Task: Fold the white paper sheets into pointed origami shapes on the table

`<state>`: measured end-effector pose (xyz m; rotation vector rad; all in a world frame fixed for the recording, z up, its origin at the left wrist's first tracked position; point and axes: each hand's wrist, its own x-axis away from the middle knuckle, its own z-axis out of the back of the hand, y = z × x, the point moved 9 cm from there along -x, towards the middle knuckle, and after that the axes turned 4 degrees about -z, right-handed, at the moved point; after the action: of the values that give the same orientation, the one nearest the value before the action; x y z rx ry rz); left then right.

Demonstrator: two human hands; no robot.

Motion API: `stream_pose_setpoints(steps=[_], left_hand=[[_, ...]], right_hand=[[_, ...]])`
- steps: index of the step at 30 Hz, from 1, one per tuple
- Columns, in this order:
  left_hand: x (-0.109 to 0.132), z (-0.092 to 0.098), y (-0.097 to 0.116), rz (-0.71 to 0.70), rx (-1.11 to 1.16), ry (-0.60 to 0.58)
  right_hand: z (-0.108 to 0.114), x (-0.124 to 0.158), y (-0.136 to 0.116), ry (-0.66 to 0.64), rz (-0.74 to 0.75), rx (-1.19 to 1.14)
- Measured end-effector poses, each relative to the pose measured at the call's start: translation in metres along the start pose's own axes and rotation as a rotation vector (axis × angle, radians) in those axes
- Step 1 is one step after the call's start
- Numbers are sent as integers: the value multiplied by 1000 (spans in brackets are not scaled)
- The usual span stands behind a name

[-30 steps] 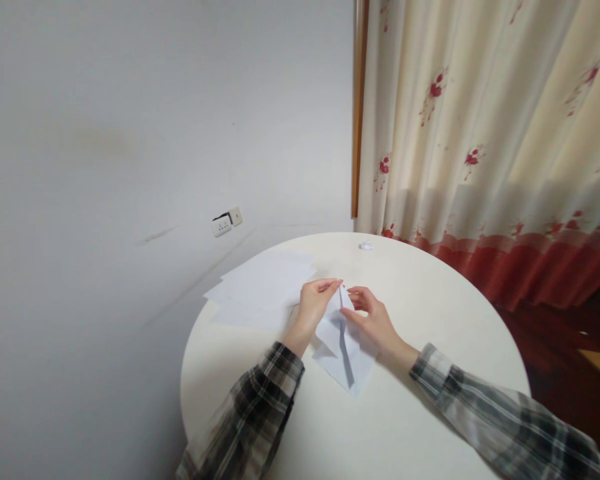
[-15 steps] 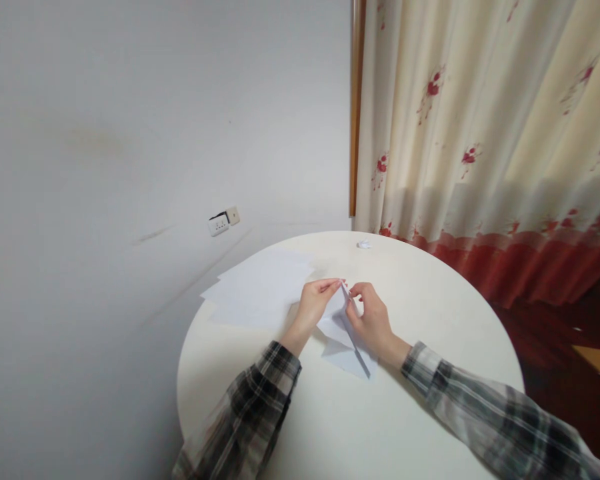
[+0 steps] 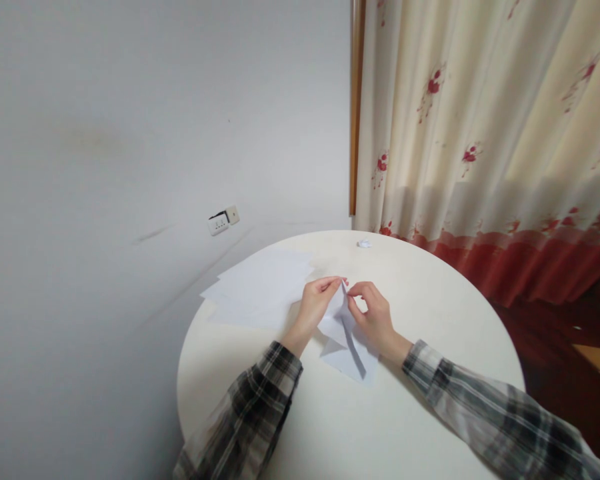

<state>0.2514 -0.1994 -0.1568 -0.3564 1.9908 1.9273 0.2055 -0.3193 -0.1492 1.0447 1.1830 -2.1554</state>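
A folded sheet of white paper (image 3: 341,357) slants between my hands over the table, its pointed tip up and its wider end spreading toward me. My left hand (image 3: 317,301) pinches it near the tip with thumb and fingers. On the right edge, just below the tip, the thumb and forefinger of my right hand (image 3: 374,315) grip the paper. A dark gap or shadow runs down the middle fold. My right hand hides part of the paper's right side.
The round white table (image 3: 430,300) stands against the wall. Loose white sheets (image 3: 263,283) lie overlapping at its left, partly past the edge. A small crumpled paper (image 3: 364,244) rests near the far edge. A wall socket (image 3: 219,224) and a flowered curtain (image 3: 470,120) are beyond.
My right thumb and forefinger have closed on the paper's edge near the tip. The lower end of the fold has shifted slightly left. My left hand has stayed almost still.
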Motion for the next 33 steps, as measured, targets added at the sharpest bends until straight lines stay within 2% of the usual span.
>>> stream_pose_setpoints(steps=[10, 13, 17, 20, 26, 33], left_hand=[[2, 1, 4, -17, -20, 29], [2, 0, 3, -25, -19, 8], [2, -1, 0, -20, -51, -29], [3, 0, -1, -32, -73, -24], [2, 6, -5, -45, -26, 26], [4, 2, -6, 0, 1, -15]], right_hand=[[1, 0, -5, -7, 13, -29], [0, -3, 0, -30, -101, -151], [-8, -4, 26, -61, -388, -427], [-18, -5, 37, -100, -509, -609], [-22, -5, 37, -116, -576, -727], [-23, -3, 38, -120, -596, -738]])
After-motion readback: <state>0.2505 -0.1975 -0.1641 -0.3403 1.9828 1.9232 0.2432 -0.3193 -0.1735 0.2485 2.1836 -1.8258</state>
